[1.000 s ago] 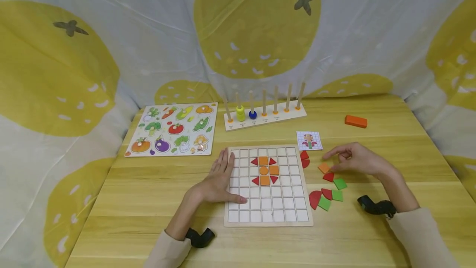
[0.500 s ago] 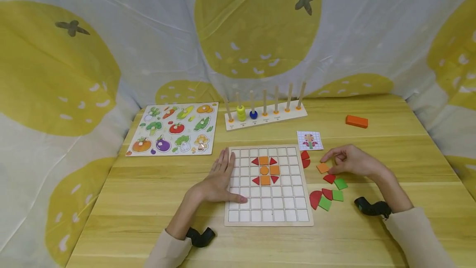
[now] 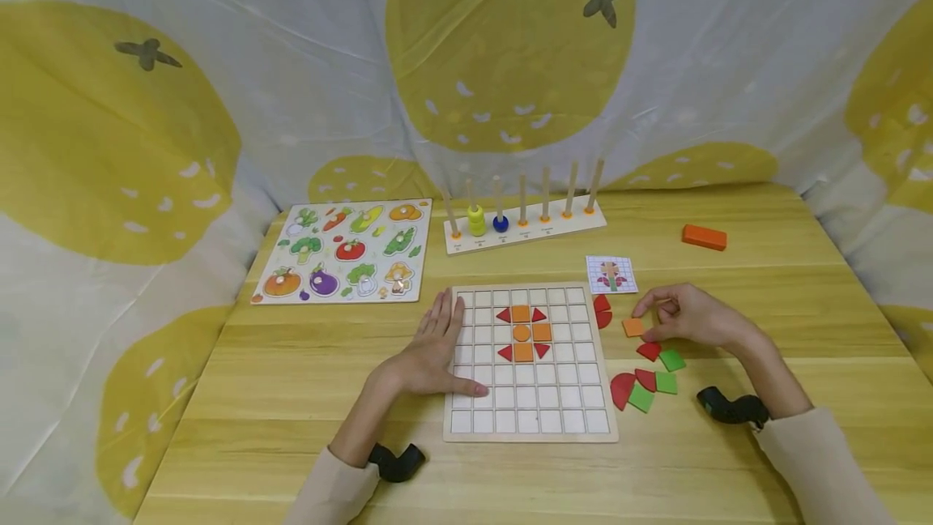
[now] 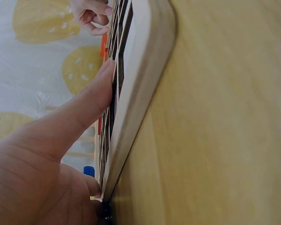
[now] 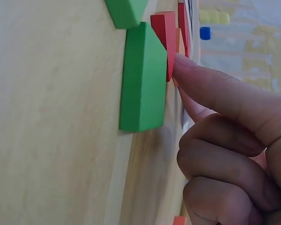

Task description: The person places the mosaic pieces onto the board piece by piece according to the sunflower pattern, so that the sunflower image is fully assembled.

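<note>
My left hand [image 3: 430, 355] rests with straight fingers along the left edge of a wooden grid board [image 3: 532, 437], its thumb [image 4: 91, 101] lying across the board's surface. On the board sit orange square tiles [image 3: 523, 352], an orange round tile [image 3: 521, 333] and red triangles [image 3: 505, 353]. To the right of the board, my right hand [image 3: 688, 316] pinches a loose orange square tile [image 3: 632, 328] between thumb and index finger, low at the table. The other right-hand fingers are curled. Close by lie a red quarter-circle tile [image 3: 648, 352] and a green tile [image 5: 143, 79].
More red [image 3: 623, 390] and green tiles [image 3: 641, 398] lie right of the board. A small pattern card [image 3: 612, 275] is behind them. Further back stand a peg rack [image 3: 525, 235], a vegetable puzzle [image 3: 342, 253] and an orange block [image 3: 704, 236].
My right hand has moved slightly left, its thumb and index closing on the orange square tile, which has shifted a little left and turned. The left hand stays on the board.
</note>
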Motion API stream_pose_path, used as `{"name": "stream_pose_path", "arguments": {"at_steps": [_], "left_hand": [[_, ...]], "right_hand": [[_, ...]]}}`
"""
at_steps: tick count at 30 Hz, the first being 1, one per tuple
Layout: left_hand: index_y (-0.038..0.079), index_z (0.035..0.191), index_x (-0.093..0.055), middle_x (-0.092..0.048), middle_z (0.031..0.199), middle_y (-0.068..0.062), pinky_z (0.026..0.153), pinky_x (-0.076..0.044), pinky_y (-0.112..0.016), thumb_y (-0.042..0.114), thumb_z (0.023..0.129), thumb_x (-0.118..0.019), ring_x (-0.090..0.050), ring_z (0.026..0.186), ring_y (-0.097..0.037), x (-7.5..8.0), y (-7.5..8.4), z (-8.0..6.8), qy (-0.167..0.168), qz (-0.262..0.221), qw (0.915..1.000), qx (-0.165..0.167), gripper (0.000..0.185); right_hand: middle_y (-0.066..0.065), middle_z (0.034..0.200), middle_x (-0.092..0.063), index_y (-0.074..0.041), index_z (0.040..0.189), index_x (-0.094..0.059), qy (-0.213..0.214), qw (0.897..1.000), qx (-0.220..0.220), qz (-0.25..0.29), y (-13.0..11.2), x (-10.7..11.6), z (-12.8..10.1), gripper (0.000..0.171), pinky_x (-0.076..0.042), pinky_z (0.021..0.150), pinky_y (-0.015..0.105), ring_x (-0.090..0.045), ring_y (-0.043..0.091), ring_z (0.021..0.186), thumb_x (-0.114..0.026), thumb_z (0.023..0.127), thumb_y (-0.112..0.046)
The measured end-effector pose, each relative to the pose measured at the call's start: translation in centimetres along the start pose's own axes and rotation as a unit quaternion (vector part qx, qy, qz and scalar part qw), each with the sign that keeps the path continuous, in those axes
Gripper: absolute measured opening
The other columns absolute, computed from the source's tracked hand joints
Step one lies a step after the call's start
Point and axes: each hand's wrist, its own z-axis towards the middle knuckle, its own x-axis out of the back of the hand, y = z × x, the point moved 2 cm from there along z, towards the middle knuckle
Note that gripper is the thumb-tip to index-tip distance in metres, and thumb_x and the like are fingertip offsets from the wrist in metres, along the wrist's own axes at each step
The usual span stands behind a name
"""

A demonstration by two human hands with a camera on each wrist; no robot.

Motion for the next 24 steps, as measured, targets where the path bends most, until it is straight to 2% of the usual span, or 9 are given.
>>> {"name": "stream_pose_path", "arguments": {"at_steps": [19,24], "left_hand": [[0.002,0.163,0.013,0.031,0.168,-0.018,0.132,0.0,-0.054,0.064,0.08,-0.081,0.027,0.158,-0.035,-0.2,-0.04,0.23,-0.001,0.004,1.0,0.005,0.14],[0.001,0.163,0.013,0.03,0.168,-0.019,0.132,-0.001,-0.054,0.065,0.079,-0.08,0.026,0.158,-0.035,-0.25,-0.17,0.25,0.002,0.009,0.9999,0.006,0.141]], "right_hand": [[-0.002,0.061,-0.039,0.002,0.114,-0.065,0.003,1.0,0.008,-0.008,0.29,-0.14,-0.04,0.036,-0.035,0.054,0.025,-0.038,0.008,0.053,-0.082,0.087,-0.013],[-0.003,0.064,-0.037,0.0,0.116,-0.068,0.026,0.999,0.028,-0.021,-0.24,-0.33,0.1,0.033,-0.034,0.053,0.025,-0.035,0.007,0.055,-0.081,0.089,-0.014]]}}
